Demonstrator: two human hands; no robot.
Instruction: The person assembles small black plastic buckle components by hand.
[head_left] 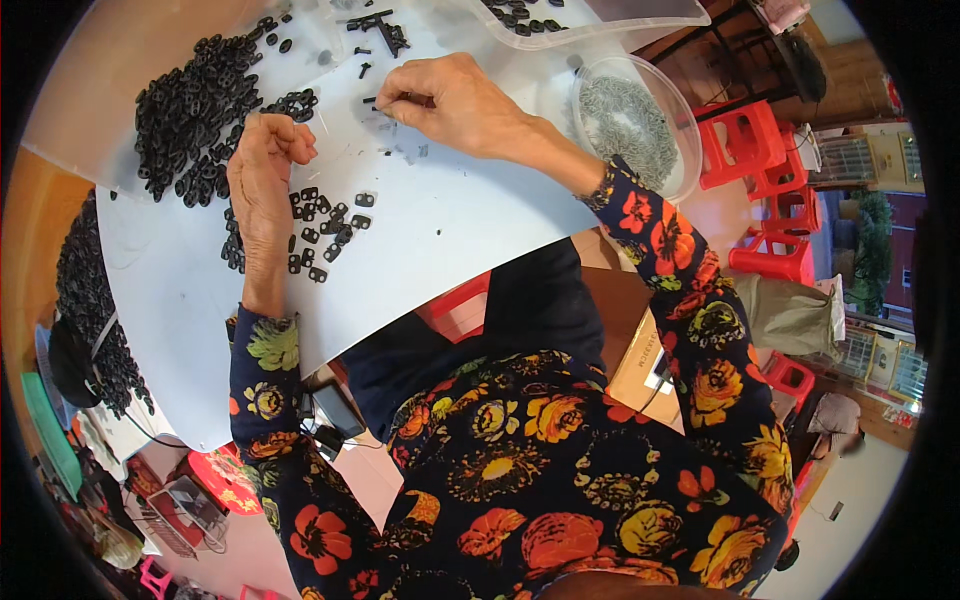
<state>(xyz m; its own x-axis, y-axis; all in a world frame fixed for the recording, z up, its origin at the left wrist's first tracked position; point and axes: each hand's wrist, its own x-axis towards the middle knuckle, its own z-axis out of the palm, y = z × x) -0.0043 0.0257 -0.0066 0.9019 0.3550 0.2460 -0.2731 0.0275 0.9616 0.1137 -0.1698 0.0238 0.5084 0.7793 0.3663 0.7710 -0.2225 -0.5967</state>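
Observation:
My left hand [263, 195] is over the white table with its fingers curled in. What it holds, if anything, is hidden. Beside its fingertips sits a bunch of small black oval parts [293, 103], next to a large heap of similar black parts [190, 120]. Small black two-holed pieces [325, 220] lie scattered to the right of my left wrist. My right hand [450, 105] is pinched low over the table. A tiny black pin [370, 100] shows at its fingertips; I cannot tell whether it is gripped. Farther back are loose black pins [364, 71] and a small pile of black sticks [390, 38].
At the right table edge stands a clear round tub [690, 130] of small silvery metal pieces. A clear plastic bin [600, 25] with black parts is at the back. Another black heap [90, 290] lies far left. Red stools [740, 145] stand beyond the table, and a cardboard box [640, 375] near my legs.

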